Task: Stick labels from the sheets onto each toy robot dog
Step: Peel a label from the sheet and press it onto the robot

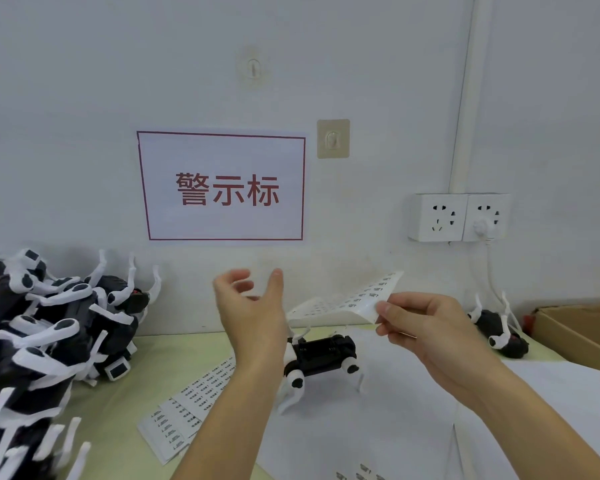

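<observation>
My right hand [426, 327] pinches the near corner of a label sheet [347, 303] and holds it in the air above the table. My left hand [253, 313] is raised beside the sheet, fingers loosely spread, holding nothing. A black-and-white toy robot dog [323, 358] lies on its back on white paper just below both hands, legs up. A pile of several more robot dogs [42, 334] fills the left side. Another dog [499, 330] lies at the right near the wall.
More label sheets [184, 407] lie on the green table in front of the pile, partly under my left forearm. A white paper sheet [395, 427] covers the table's right part. A cardboard box [582, 327] stands at the far right. Wall sockets [458, 216] with a plugged cable are above.
</observation>
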